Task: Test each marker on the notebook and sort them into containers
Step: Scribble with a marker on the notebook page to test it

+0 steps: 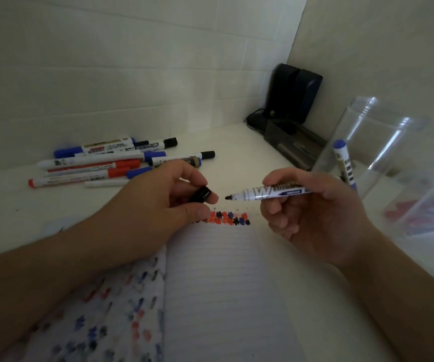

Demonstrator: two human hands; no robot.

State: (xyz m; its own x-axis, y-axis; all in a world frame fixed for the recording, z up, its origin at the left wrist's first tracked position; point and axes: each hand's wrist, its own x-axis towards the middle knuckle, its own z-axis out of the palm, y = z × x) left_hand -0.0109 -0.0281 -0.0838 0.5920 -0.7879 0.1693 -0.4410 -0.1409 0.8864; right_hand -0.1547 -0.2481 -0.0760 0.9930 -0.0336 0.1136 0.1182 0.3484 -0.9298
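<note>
The left hand (168,197) pinches a black cap (202,194) between thumb and fingertips, just above the top edge of the open notebook (226,283). The right hand (312,212) curls around an uncapped marker (268,193), its dark tip pointing left at the cap, a small gap between them. A row of red and black test marks (226,218) sits at the page top; the left page carries many more, blurred. A pile of markers (111,160) lies on the table (236,152) behind, perhaps ten, overlapping too much to count surely. Two clear containers (383,142) stand at right, the nearer holding one blue-capped marker (344,163).
</note>
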